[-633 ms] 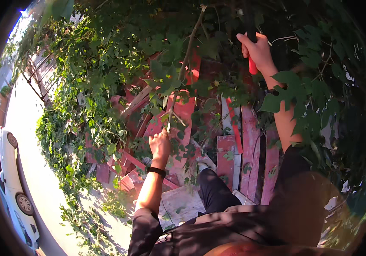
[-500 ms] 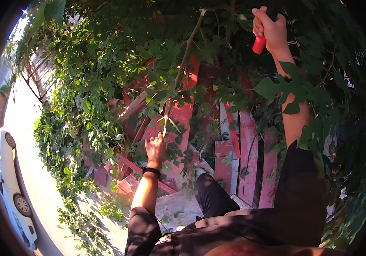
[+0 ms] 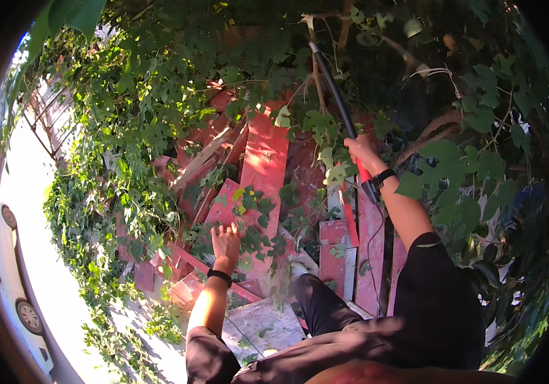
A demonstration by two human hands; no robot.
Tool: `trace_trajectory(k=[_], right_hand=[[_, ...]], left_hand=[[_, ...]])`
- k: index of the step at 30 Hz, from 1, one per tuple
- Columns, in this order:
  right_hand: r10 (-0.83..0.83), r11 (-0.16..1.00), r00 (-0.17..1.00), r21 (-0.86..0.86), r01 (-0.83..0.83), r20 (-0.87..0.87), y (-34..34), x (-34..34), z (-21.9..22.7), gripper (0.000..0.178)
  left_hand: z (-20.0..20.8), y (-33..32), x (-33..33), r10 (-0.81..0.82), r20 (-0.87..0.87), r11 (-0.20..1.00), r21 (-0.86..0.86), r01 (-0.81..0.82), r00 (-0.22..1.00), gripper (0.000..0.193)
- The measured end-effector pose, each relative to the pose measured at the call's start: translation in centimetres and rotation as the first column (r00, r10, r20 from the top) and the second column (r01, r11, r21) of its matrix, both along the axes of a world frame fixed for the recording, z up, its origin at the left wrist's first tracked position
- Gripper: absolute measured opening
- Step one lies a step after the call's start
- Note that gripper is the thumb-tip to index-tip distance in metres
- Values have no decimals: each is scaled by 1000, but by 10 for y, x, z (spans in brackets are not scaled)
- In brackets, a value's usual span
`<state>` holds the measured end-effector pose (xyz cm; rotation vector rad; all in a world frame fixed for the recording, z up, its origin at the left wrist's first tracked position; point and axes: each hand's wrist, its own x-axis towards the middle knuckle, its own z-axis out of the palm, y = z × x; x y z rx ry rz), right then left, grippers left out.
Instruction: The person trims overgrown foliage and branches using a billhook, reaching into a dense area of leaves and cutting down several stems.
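Shoe (image 3: 300, 266) sits among loose red boards (image 3: 266, 160); footing could slip if one shifts. Cord (image 3: 370, 246) trails over them, could snag if tugged. Left hand (image 3: 225, 244): fingers loosely spread, nothing visible in them. Right hand (image 3: 364, 155) grips the black pole tool (image 3: 332, 89) by its red handle, tip beside a thin branch (image 3: 317, 77). Vines (image 3: 108, 166) crowd around, could catch the shaft. White car (image 3: 10, 275) far left.

Pole tool (image 3: 344, 112): blk shaft, red grip (image 3: 363, 173) | planks (image 3: 265, 153): faded red, sun-dappled | leaves (image 3: 130, 121): bright grn L, dk grn R | car (image 3: 7, 262): white, gry wheels (image 3: 29, 316) | wristbands (image 3: 219, 277): blk | shirt (image 3: 439, 288): dk, w/ light patches | board (image 3: 258, 326): pale gry
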<state>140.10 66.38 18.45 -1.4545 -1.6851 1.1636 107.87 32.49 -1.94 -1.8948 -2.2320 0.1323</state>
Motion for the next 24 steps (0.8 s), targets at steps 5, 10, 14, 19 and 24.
trace_trajectory(k=[5,10,14,19,24], right_hand=[[10,996,999,-90,-14,-48,-12,-4,-13,28],[-24,979,980,-202,-16,-196,-30,-43,-16,25],[-30,913,930,-388,-124,-367,-53,-37,-36,26],[-32,949,943,-305,-75,-332,-68,-25,-41,23],[-106,929,917,-367,-47,-385,-96,-5,-46,19]], left_hand=[[25,-36,-3,205,180,968,108,-226,962,37],[65,-32,19,118,409,870,398,-293,905,36],[81,-34,38,109,488,859,393,-330,866,35],[79,-42,60,82,522,888,348,-300,849,35],[78,-53,80,17,538,896,365,-252,843,32]])
